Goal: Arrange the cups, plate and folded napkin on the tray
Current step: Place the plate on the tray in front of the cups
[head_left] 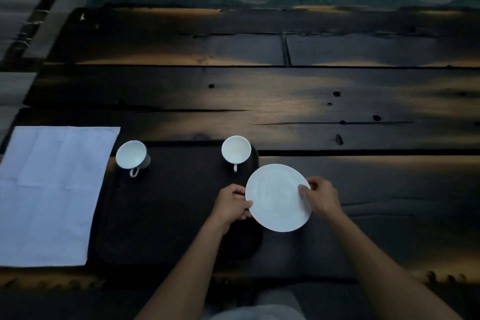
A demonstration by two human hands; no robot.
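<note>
Hands: left hand (232, 204) and right hand (321, 196) grip opposite edges of the round white plate (278, 197).
Relation: dark rectangular tray (161, 205) lies leftward; plate overhangs its right rim.

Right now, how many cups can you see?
2. One cup sits at the tray's far-left corner, beside the napkin; the other cup at its far-right corner, just beyond the plate. None appears hidden.
</note>
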